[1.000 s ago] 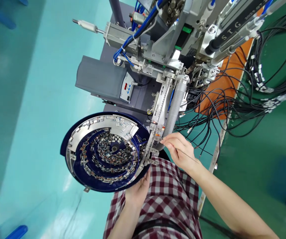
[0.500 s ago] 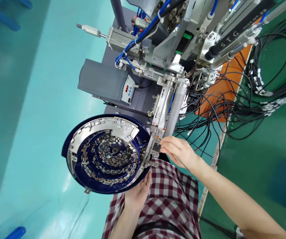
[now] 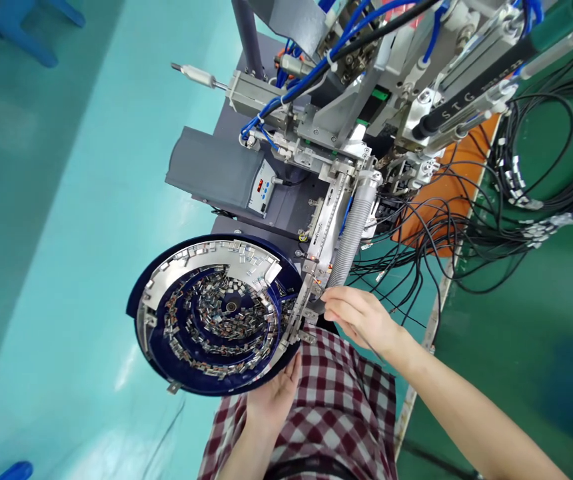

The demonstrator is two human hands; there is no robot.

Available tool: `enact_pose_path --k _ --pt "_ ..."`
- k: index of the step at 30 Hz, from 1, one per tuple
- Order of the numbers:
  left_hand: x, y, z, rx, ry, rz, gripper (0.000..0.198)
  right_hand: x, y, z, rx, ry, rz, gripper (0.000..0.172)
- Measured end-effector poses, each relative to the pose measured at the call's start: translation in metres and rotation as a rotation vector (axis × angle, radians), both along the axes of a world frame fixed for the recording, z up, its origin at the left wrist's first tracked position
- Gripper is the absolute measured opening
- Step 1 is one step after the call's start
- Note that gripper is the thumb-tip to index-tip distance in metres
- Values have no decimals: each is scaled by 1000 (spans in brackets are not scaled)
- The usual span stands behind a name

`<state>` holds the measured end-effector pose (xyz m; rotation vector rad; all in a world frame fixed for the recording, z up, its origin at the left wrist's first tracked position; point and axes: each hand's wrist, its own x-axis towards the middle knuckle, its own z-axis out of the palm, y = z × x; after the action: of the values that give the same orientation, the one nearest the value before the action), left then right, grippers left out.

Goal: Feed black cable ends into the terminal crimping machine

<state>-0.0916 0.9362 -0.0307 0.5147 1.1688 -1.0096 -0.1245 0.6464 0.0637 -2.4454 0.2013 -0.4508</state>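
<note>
A round blue feeder bowl [image 3: 186, 381] holds many small metal parts [image 3: 229, 320] on its floor and spiral ledges. Under its near right rim rests my left hand [image 3: 272, 395], palm up with the fingers stretched out; some of its fingers are hidden by the bowl. My right hand [image 3: 359, 317] is closed in a pinch beside the outlet end of the feed track [image 3: 324, 233]. A thin dark rod-like tool [image 3: 372, 348] runs back from its fingers; the tool's front end is hard to make out. Right beside those fingers is the grey ribbed hose [image 3: 352, 237].
A grey control box [image 3: 219, 167] with a red display stands behind the bowl. Pneumatic cylinders [image 3: 256, 93] and blue tubes rise at the back. Black cables [image 3: 426, 247] hang over an orange board [image 3: 436, 200] on the right. Blue stool legs [image 3: 26, 27] show at far left.
The view has shifted slightly, so the machine appears a little lower and to the right. Both hands keep nearly the same places, the right one still pinching beside the track.
</note>
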Motion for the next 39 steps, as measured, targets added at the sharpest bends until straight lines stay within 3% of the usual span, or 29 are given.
enact_pose_path --k 4,12,22,30,39 --pt "-1 -1 -1 -44 -3 18 37 0 -11 5 34 71 110 14" --pt "9 -25 21 180 69 36 31 6 -32 9 -8 124 261 9" --pt "4 -16 15 98 73 97 32 9 -34 21 52 177 269 14" --pt "7 -21 21 89 62 94 32 11 -37 19 103 214 190 17" --pt "10 -24 20 81 65 99 34 11 -36 22 142 217 216 17"
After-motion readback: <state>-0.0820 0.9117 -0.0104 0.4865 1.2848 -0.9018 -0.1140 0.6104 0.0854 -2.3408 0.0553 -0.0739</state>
